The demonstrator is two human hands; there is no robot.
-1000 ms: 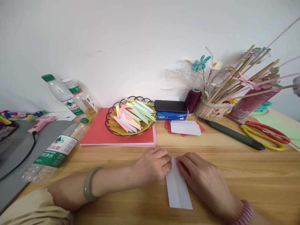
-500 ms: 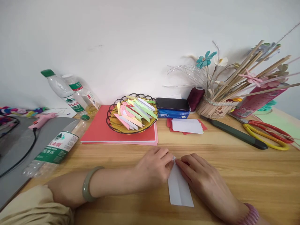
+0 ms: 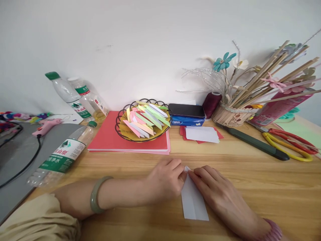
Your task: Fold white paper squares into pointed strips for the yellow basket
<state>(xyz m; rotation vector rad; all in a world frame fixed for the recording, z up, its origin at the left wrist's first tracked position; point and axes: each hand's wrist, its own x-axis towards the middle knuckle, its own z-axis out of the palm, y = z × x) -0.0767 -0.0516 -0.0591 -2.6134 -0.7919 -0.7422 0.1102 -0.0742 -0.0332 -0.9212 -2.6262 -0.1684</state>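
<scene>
A water bottle lies on its side at the far left of the wooden bench, with a wire basket of coloured paper strips behind. My left hand, fingers curled together, pinches the pointed top of a folded white paper lying flat at centre. My right hand presses the paper's right edge, fingers together. Scissors rest far right.

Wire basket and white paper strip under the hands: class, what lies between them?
In the head view, the red card stack's front edge, then bare wooden table, separate the wire basket from the white paper strip.
</scene>
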